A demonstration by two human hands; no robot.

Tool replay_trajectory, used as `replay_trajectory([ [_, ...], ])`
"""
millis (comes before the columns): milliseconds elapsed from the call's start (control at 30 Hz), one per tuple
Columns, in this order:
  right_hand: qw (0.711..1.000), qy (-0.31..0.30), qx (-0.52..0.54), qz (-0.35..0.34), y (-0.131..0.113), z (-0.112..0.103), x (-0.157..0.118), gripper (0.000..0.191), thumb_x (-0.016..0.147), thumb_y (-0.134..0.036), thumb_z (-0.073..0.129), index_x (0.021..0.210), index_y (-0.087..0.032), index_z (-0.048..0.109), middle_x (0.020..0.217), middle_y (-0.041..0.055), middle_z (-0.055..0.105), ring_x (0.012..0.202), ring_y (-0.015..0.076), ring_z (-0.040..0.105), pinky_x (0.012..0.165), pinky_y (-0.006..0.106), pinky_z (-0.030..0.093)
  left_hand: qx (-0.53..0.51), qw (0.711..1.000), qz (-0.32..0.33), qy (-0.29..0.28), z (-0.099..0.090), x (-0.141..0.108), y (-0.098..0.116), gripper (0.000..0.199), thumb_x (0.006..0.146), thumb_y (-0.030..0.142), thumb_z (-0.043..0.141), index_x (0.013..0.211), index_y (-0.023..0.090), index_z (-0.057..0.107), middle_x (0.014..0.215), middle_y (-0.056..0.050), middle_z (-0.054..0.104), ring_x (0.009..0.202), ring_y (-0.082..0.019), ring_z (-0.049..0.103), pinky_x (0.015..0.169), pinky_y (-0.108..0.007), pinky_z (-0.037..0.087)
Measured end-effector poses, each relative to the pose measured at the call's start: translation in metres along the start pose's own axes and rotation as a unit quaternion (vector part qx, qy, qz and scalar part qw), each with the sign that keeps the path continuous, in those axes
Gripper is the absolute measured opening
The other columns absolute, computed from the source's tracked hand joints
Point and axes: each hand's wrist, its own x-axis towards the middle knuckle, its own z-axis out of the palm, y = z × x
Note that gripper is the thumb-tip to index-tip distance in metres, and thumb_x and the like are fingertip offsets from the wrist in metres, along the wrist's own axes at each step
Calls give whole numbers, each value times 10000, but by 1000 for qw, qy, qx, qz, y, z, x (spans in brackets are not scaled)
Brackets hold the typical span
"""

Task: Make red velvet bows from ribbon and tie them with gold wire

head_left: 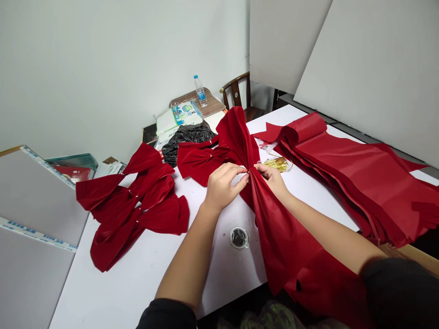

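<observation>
white table [120, 292], red bows [151, 194], black bag [188, 134], gold ties [279, 163], gathered cloth [277, 221]

Gathered red cloth [279, 228]: smooth, faintly glossy on one face, matt and velvety on other. Tied red bows [152, 195]: velvet-like, matt nap. Stacked red cloth [356, 167]: smooth, low sheen. Gold twist ties [279, 164]: shiny, metallic-looking foil. Black bag [188, 135]: glossy, crinkled plastic. Water bottle [200, 92]: clear plastic. Tabletop [161, 274]: smooth, light sheen. Chair [236, 93]: dark, smooth wood.
</observation>
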Motion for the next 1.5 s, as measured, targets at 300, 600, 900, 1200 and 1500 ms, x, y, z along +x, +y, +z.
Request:
replay_trajectory([
  [300, 1000, -17, -8, -15, -2, 2, -1, 455, 727, -615, 842, 801, -185, 715, 778, 47, 709, 678, 163, 631, 670, 287, 569, 77, 995, 59, -37, -12, 3, -2, 119, 973, 232, 666, 901, 180, 745, 877, -57, 787, 783, -175, 701, 733, -318, 547],
  [600, 999, -23, -24, -30, 1, 0, 3, 479, 731, -635, 835, 794, -181, 695, 782, 48, 710, 710, 170, 649, 744, 304, 581, 103, 994, 34, -30, -9, 3, 4, 123, 969, 218, 647, 887, 196, 736, 880, -38, 792, 785, -173, 706, 731, -305, 535],
  [900, 998, -4, -15, -53, -2, 4, -1, 459, 756, -614, 832, 774, -186, 666, 747, 31, 674, 686, 157, 616, 696, 284, 536, -41, 988, -146, 28, 10, 0, 11, 60, 825, 151, 676, 784, 193, 690, 787, -14, 735, 670, -136, 642, 565, -247, 475],
  [1200, 974, 3, -115, -194, 3, -3, -3, 216, 933, -401, 698, 889, -190, 695, 871, 59, 686, 810, 181, 616, 765, 315, 472, -365, 755, -544, 3, 19, 13, 25, 134, 777, 154, 665, 652, 153, 614, 626, -1, 599, 536, -82, 507, 465, -210, 355],
  [1500, 999, 1, 10, -52, -6, 0, -2, 424, 751, -532, 851, 759, -179, 616, 725, 22, 651, 660, 137, 565, 644, 258, 479, -353, 801, -482, -40, 0, 17, 20, 128, 837, 244, 703, 772, 136, 681, 724, -27, 649, 577, -78, 550, 471, -185, 367],
])
